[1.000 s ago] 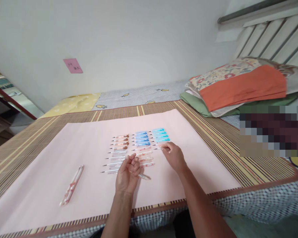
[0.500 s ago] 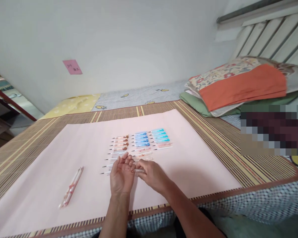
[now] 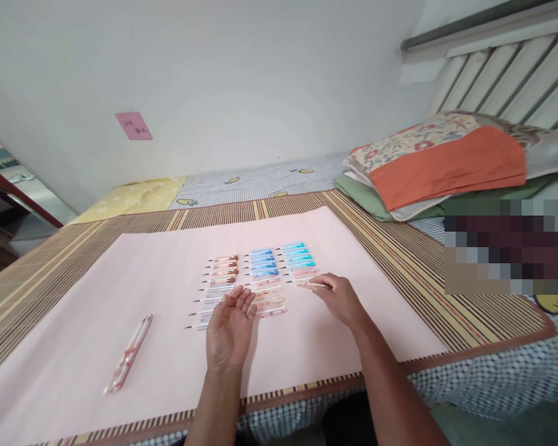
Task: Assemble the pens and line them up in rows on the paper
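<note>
My right hand [image 3: 337, 294] pinches a slim pale pen [image 3: 315, 284] at the lower end of the right-hand column, close to the paper. My left hand [image 3: 232, 319] is turned palm up with loosely curled fingers and nothing visible in it. It hovers over the lower rows and hides parts of some pens. Brown-ended pens [image 3: 225, 265] lie at the left, dark blue pens [image 3: 262, 262] in the middle and light blue pens [image 3: 298, 254] at the right. Pale pink patterned pens [image 3: 270, 301] lie between my hands.
A pink paper sheet [image 3: 372, 316] covers much of a striped mat [image 3: 390, 260]. A few clear, pink-patterned pens [image 3: 129, 354] lie apart at the left. Folded cloths [image 3: 451, 164] are stacked at the far right, by the white radiator [image 3: 506, 74]. A pink note [image 3: 134, 126] hangs on the wall.
My right hand has moved right and slightly away from me, from beside the left palm to the right-hand column. My left hand has barely moved.
</note>
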The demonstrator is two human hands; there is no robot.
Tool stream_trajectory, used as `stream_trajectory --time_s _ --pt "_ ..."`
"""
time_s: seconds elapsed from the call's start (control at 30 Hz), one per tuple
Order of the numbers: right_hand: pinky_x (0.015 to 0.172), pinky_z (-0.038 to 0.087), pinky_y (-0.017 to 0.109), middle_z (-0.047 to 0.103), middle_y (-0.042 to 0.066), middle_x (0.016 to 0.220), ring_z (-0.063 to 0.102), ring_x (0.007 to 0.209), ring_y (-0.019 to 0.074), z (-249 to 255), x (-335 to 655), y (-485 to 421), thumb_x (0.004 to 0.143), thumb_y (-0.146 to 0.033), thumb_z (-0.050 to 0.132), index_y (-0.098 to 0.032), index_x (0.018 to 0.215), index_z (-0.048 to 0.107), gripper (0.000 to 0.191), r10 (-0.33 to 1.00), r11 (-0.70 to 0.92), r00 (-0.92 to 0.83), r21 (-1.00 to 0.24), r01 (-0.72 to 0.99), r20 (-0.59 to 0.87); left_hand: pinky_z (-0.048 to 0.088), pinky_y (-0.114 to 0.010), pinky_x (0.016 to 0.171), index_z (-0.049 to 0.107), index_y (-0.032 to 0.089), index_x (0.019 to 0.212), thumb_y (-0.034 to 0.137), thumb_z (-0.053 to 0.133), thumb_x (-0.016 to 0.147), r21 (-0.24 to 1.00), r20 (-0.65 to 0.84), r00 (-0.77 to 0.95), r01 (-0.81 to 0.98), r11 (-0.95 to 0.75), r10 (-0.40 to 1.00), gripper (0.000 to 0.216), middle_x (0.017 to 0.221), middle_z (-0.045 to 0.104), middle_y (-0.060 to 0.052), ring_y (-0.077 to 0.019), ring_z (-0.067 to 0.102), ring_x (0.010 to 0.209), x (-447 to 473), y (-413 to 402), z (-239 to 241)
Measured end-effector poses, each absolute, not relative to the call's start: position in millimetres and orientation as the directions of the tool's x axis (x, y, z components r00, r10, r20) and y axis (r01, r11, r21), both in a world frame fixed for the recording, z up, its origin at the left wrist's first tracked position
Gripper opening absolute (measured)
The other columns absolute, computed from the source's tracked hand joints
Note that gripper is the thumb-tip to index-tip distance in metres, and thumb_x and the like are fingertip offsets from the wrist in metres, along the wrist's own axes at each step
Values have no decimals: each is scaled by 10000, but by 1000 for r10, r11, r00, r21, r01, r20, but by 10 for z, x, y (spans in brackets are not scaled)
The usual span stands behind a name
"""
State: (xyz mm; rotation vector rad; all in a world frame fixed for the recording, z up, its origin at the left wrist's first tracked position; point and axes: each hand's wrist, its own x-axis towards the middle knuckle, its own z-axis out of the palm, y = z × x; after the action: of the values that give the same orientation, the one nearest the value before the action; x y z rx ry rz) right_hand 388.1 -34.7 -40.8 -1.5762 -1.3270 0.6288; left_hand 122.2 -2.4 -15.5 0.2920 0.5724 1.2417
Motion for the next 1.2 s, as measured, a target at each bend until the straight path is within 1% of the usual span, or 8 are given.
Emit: stream_trajectory --time_s 0.2,0.37,0.47,0.53,0.63,0.73,0.93,1.2 --pt "839 487 329 723 65 965 671 907 219 -526 3949 -322 853 -252 594 -211 919 767 190 948 -77 291 -793 604 130 569 -297 755 746 117 988 301 749 785 488 -282 220 -805 337 934 274 963 725 -112 -201 686 882 1254 -35 -147" --pt "846 467 337 668 71 977 621 944 237 -531 3937 -292 813 -180 661 -205 931 721 135 892 -136 368 -618 774 264 564 -285 709 744 94 1001 289 759 772 476 -285 238 -806 352 929 301 942 716 -111 -195 681 840 1258 -39 -144" --pt "804 452 332 653 64 941 599 896 234 -523 3948 -303 799 -172 675 -205 880 669 87 850 -156 404 -570 807 339 562 -283 691 745 91 1002 286 749 781 474 -285 242 -806 355 928 295 934 712 -108 -190 673 815 1260 -39 -149" --pt "736 432 314 630 46 876 584 829 217 -521 3954 -312 818 -184 650 -213 805 625 42 827 -179 436 -569 802 355 561 -280 681 746 89 995 277 743 783 473 -289 241 -806 357 927 284 927 710 -108 -185 667 799 1262 -38 -153" --pt "686 406 297 604 24 820 568 772 198 -539 3953 -311 831 -204 624 -223 753 588 89 831 -176 441 -591 787 340 558 -276 668 748 93 984 268 734 787 468 -301 237 -807 360 924 264 915 707 -105 -181 661 781 1269 -39 -155" --pt "715 419 304 617 35 866 571 797 204 -576 3953 -292 819 -214 630 -217 820 617 13 835 -164 432 -595 787 341 554 -273 654 750 104 969 268 723 795 472 -311 234 -804 363 921 240 895 703 -100 -173 651 752 1278 -40 -151" --pt "743 433 316 614 41 891 576 818 213 -638 3948 -257 818 -221 643 -217 836 633 21 839 -155 420 -586 795 347 546 -266 626 751 102 949 257 719 797 480 -315 233 -797 366 920 220 865 696 -95 -162 638 712 1283 -34 -155" --pt "778 451 327 612 48 920 594 869 226 -622 3874 -217 828 -151 621 -223 842 645 77 842 -121 390 -574 810 373 550 -274 639 754 99 939 253 726 790 489 -313 243 -787 376 918 216 846 699 -98 -165 642 705 1310 -36 -177"
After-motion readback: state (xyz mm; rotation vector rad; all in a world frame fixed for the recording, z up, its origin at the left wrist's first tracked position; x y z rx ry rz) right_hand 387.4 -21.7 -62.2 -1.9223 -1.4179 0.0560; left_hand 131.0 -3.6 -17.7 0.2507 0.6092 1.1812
